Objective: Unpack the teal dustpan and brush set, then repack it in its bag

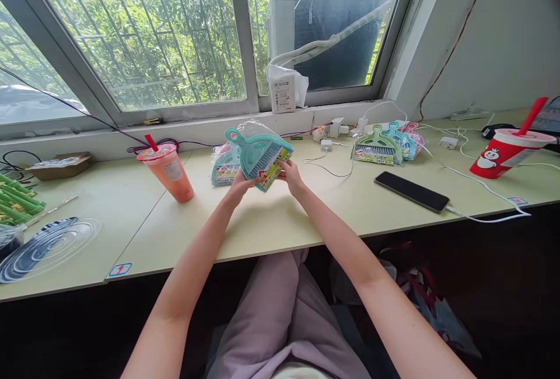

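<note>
A small teal dustpan-and-brush set point(259, 156) with a printed label, wrapped in clear plastic, is raised just above the pale desk point(280, 221). My left hand point(240, 183) grips its lower left edge and my right hand point(292, 176) grips its lower right edge. Behind it on the desk lies another packaged teal set point(224, 170), partly hidden by the held one.
An orange iced drink point(168, 172) with a red straw stands to the left. Several packaged dustpan sets point(385, 144) lie at the right, near chargers and cables. A black phone point(411, 191) lies plugged in, and a red cup point(510, 151) leans at far right. Clear lids point(46, 246) lie at left.
</note>
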`<action>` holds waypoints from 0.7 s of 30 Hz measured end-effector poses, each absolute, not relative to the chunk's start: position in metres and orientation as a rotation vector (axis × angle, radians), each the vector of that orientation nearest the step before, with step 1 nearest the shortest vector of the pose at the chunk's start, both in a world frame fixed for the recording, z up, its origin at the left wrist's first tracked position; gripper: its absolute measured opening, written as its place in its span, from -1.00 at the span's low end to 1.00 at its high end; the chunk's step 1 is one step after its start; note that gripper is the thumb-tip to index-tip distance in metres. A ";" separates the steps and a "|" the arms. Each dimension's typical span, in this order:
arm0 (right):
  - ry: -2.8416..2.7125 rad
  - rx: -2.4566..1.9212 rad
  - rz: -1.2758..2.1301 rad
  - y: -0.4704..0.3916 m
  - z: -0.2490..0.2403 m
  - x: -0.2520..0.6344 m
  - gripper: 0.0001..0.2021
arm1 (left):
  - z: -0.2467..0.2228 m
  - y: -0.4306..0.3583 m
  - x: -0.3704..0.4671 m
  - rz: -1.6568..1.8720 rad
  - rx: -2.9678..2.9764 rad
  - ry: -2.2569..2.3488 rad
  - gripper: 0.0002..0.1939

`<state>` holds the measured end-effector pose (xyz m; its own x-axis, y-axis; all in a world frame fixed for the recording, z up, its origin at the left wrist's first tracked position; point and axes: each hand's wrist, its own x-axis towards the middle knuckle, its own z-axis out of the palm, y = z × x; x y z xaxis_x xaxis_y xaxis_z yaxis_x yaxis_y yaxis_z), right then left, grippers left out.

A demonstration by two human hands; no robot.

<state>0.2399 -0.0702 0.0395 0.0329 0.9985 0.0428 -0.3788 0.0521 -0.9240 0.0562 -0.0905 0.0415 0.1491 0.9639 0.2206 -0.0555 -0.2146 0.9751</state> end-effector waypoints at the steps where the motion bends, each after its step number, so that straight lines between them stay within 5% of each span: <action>1: -0.897 -0.922 1.321 -0.071 0.040 0.240 -0.83 | 0.042 -0.091 0.058 1.264 1.420 0.949 -0.17; 6: -0.826 -1.005 1.278 -0.076 0.044 0.238 -0.95 | 0.037 -0.089 0.060 1.252 1.473 0.923 -0.19; 21: -0.929 -1.033 1.239 -0.081 0.048 0.238 -0.91 | 0.036 -0.088 0.059 1.283 1.405 0.975 -0.19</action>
<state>0.2383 -0.0811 0.0476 0.1099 0.9939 0.0031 -0.2811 0.0341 -0.9591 0.0590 -0.0879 0.0363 0.1263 0.9669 0.2215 -0.0455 -0.2174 0.9750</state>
